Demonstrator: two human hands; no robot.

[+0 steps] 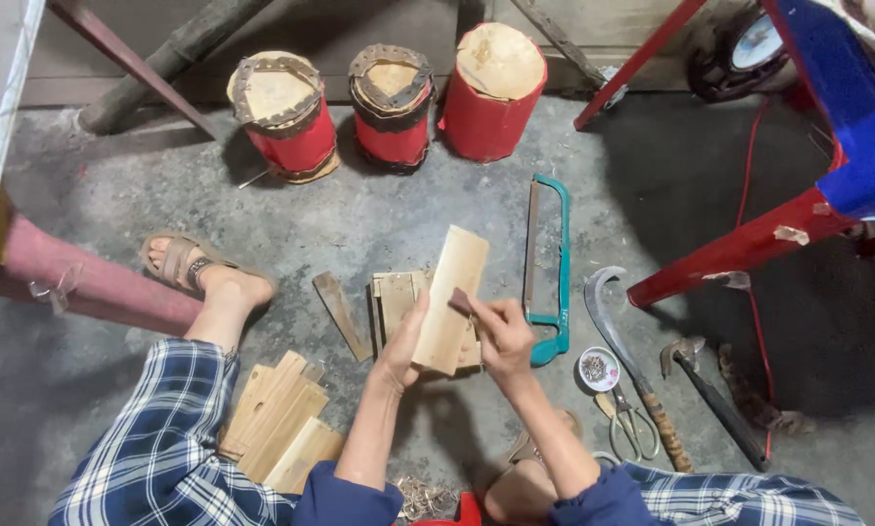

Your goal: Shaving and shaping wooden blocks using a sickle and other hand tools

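Down on the concrete floor (116, 205), my left hand (401, 343) is wrapped around a wooden slat (450, 297), tilted up. My right hand (503, 333) pinches a small dark piece (460, 301) against its face. More slats (395, 297) sit right underneath, a teal hacksaw (550, 263) just right, a sickle (624, 356) beyond. Open floor ahead till the three red drums (389, 107).

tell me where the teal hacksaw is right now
In the head view the teal hacksaw lies on the concrete floor just right of the right hand, left of the curved sickle.
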